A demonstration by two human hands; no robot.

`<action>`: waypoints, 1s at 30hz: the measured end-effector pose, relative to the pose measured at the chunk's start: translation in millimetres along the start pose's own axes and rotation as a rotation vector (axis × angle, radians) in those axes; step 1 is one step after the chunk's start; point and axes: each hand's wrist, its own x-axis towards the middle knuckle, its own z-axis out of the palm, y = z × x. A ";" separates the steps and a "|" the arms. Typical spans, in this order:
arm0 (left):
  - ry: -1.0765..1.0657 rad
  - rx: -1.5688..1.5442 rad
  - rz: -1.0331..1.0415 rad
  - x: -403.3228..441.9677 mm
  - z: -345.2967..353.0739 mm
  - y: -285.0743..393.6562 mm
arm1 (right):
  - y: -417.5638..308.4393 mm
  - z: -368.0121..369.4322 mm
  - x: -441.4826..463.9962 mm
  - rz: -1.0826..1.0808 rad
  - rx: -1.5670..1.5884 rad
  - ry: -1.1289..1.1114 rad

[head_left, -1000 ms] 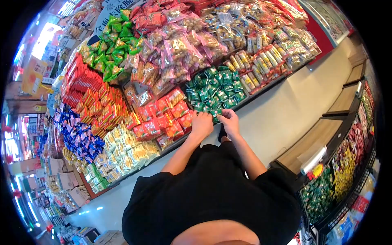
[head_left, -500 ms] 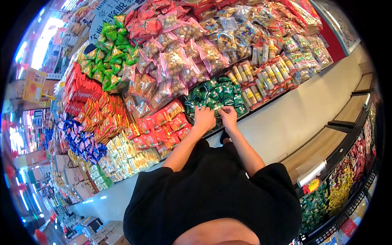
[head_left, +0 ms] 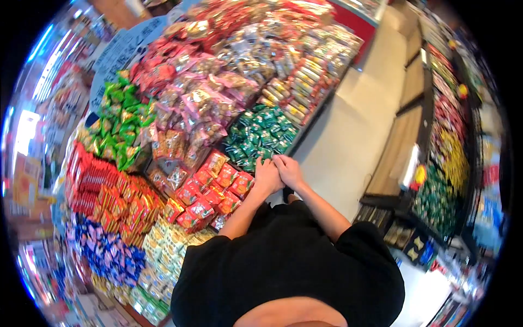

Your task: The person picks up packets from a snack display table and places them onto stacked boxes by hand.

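Note:
At the near edge of the dark green wrapped packets (head_left: 261, 133), my left hand (head_left: 268, 176) and my right hand (head_left: 289, 172) are close together, nearly touching. The fingers of both hands are curled and closed. Whatever they hold, if anything, is hidden or blurred. Just left of my left hand lie red and orange packets (head_left: 215, 188) in their own section. Beyond the green packets are clear bags with pink edges (head_left: 210, 101) and rows of yellow-and-clear packs (head_left: 297, 90).
A slanted display carries bright green packets (head_left: 122, 122), red packets (head_left: 90, 171), blue packets (head_left: 106, 248) and cream packets (head_left: 174, 245). To the right runs a pale floor (head_left: 354, 117). Past it stands a shelf unit with wooden boards (head_left: 389, 155) and a plastic-film roll (head_left: 409, 166).
My view has turned, so the display now slants more steeply and the right-hand shelf stands more upright. My hands have come closer together and sit lower, at the green packets' near edge.

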 end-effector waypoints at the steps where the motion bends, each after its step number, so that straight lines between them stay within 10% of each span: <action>1: -0.023 -0.012 0.043 -10.1 2.7 8.7 | 6.8 0.5 -20.5 -0.011 0.051 0.065; 18: -0.433 -0.332 0.966 -211.6 36.7 201.7 | 44.9 -3.2 -394.7 0.338 0.261 1.005; 30: -0.674 -0.187 1.649 -435.4 65.7 460.0 | 92.0 -19.9 -723.8 0.385 0.336 1.756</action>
